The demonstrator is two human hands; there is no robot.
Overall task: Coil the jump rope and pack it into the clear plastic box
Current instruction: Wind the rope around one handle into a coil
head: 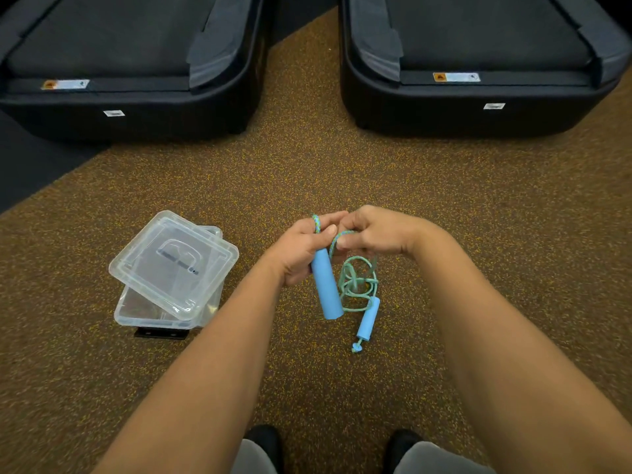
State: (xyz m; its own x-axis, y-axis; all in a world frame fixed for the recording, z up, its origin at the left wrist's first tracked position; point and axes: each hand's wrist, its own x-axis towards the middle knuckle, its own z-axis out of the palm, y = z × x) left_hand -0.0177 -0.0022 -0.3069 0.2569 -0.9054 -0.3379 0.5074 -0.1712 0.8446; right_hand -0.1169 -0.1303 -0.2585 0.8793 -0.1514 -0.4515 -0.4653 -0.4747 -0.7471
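My left hand [304, 249] grips the top of one blue foam handle [326, 289] of the jump rope, with a loop of rope over its forefinger. My right hand [372, 234] pinches the green-blue rope [337, 239] just beside it. The remaining rope [357, 283] hangs in loose loops below my hands, and the second blue handle [369, 319] dangles at the bottom, its knotted end downward. The clear plastic box [164, 313] sits on the floor to the left, with its clear lid [174, 265] lying askew on top.
Speckled brown rubber flooring [307, 172] spreads all around. Two black treadmill ends [130, 107] [478, 107] stand at the far left and far right with a gap between them. My shoes [263, 443] show at the bottom edge. A small black item [160, 333] lies under the box.
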